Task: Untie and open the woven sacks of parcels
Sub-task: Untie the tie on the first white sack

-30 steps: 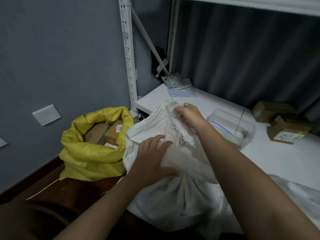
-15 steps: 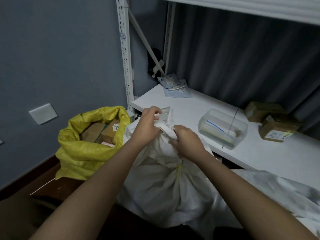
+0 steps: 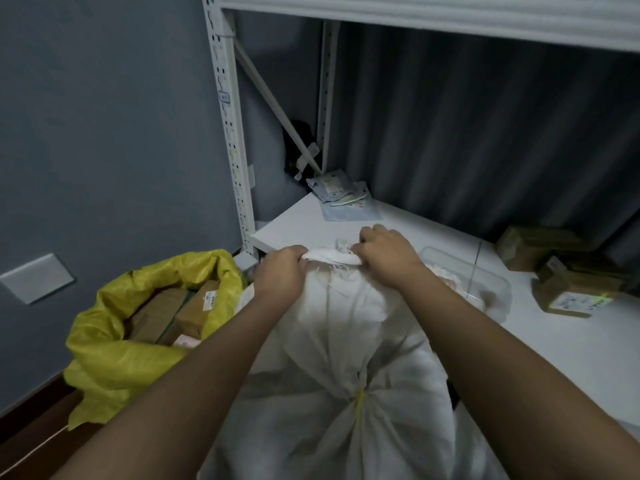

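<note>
Both hands now level at frame centre: left hand (image 3: 282, 271) and right hand (image 3: 386, 254), fingers curled, gripping the bunched mouth of the white sack (image 3: 332, 358), yellow tie (image 3: 360, 403) below.

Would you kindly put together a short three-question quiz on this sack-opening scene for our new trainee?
1. True or false: both hands grip the top edge of the white woven sack.
2. Which sack already stands open with cardboard parcels showing? A) the white one B) the yellow woven sack C) neither
3. Fill in: a ______ tie cinches the white sack lower down.

Key
1. True: the left hand and right hand each grip the bunched edge.
2. B
3. yellow
</note>
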A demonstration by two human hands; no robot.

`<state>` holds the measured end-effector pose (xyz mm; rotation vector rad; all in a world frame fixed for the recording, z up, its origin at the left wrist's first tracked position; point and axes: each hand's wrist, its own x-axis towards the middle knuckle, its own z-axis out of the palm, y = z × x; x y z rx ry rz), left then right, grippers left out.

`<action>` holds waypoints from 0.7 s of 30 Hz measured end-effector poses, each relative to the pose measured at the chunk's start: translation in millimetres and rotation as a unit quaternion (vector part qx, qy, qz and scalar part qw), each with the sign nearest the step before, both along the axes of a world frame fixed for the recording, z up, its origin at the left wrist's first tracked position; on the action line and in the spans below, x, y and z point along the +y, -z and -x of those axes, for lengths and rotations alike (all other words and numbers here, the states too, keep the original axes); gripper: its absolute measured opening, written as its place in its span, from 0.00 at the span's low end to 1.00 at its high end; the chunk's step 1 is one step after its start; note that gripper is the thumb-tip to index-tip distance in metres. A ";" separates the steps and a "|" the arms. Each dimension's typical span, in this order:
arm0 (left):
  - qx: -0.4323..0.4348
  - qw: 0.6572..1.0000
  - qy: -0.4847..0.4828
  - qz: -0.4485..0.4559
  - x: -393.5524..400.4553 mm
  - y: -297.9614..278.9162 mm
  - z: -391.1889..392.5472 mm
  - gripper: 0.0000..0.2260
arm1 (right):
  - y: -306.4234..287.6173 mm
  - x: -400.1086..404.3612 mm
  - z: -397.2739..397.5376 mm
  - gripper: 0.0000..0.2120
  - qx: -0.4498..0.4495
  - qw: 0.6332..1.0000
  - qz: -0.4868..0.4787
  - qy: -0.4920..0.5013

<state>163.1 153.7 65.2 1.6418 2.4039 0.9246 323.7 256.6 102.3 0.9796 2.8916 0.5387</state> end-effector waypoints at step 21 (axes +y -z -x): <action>0.054 0.995 0.086 -0.004 29.9 127.0 -24.6 0.16 | 155.1 -17.6 -43.9 0.14 0.557 0.800 0.182 0.127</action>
